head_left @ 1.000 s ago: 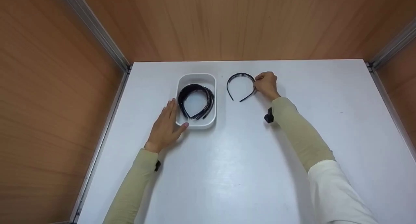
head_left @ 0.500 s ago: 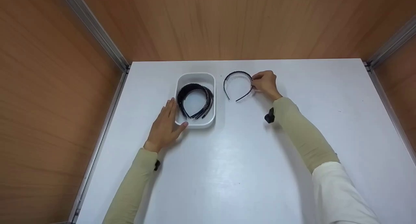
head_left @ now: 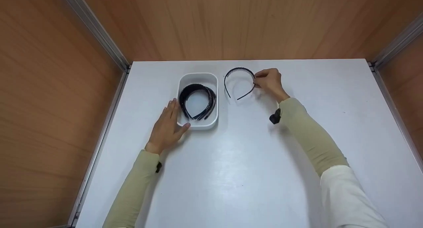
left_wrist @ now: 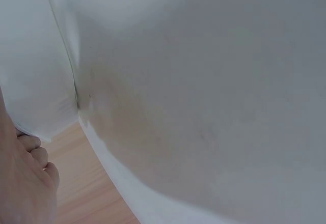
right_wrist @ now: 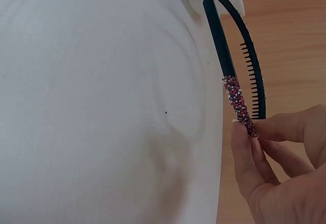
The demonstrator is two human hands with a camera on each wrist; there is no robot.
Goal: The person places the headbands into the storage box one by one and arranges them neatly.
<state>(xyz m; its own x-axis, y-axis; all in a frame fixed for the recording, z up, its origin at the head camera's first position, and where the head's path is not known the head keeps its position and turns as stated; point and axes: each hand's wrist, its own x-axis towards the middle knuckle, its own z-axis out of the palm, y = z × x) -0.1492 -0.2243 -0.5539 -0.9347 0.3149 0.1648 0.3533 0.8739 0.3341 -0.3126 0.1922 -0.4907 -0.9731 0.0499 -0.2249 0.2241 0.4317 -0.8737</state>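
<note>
My right hand (head_left: pixel 270 83) pinches the right side of a black toothed headband (head_left: pixel 238 68) between thumb and fingers. In the right wrist view the headband (right_wrist: pixel 219 40) shows comb teeth inside and a band of pink and silver glitter near the fingertips, and its shadow falls on the table apart from it. To the left stands a white rectangular tub (head_left: pixel 198 126) with rounded corners. Several black headbands (head_left: pixel 185 99) lie in it, stacked together. My left hand (head_left: pixel 164 130) rests against the tub's left side, fingers straight, thumb at its front corner.
Both hands work over a white table (head_left: pixel 231 175). A wood-grain panel (head_left: pixel 211 26) rises along its back edge, with another wooden panel (head_left: pixel 49 122) at the left. Metal frame posts (head_left: pixel 99 29) stand at the corners.
My right hand has raised the headband off the table and carried it slightly left and back, toward the tub. The left hand has stayed at the tub's side.
</note>
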